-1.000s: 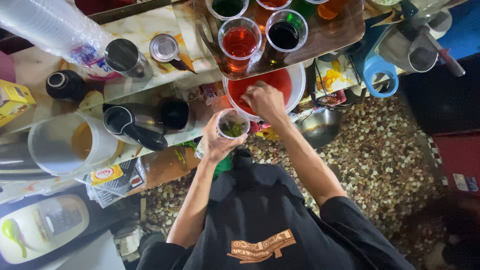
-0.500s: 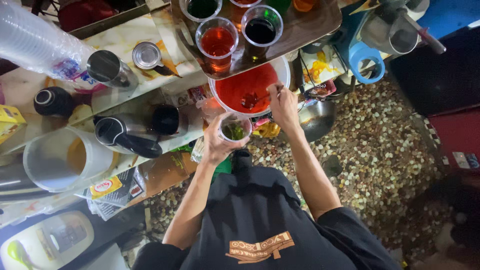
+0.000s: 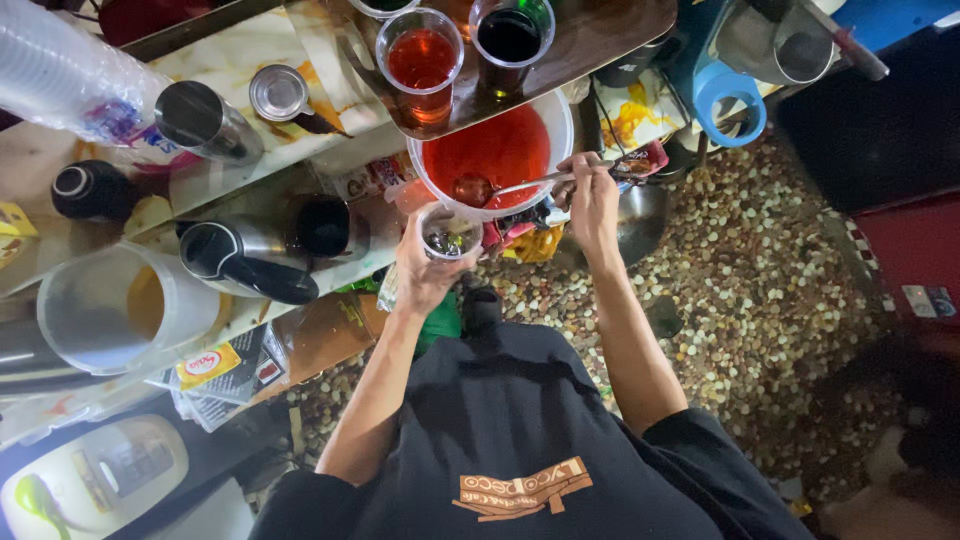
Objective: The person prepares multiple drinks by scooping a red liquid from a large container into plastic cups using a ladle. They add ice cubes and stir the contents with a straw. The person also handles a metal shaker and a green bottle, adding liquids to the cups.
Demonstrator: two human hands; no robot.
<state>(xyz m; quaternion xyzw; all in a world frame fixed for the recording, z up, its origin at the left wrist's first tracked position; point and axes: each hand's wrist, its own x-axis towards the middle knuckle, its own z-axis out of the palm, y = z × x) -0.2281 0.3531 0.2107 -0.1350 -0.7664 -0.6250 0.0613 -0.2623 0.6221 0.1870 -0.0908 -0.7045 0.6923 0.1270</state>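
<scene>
Left hand [image 3: 425, 268] grips a clear cup [image 3: 449, 232]; right hand [image 3: 592, 195] grips a ladle [image 3: 500, 187] in the red-filled bucket [image 3: 492, 152]. A tray [image 3: 600, 40] of drinks overhangs the bucket.

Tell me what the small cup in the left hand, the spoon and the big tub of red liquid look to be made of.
Small cup: clear thin plastic, probably; its contents show through the wall. Spoon: shiny metal, likely steel, with bright glints along the handle. Tub: white, smooth, apparently plastic, with a thin matte rim around the red liquid.

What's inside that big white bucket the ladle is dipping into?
The white bucket holds red liquid; the ladle, in the right hand, dips into it. The wooden tray covers its far side.
</scene>
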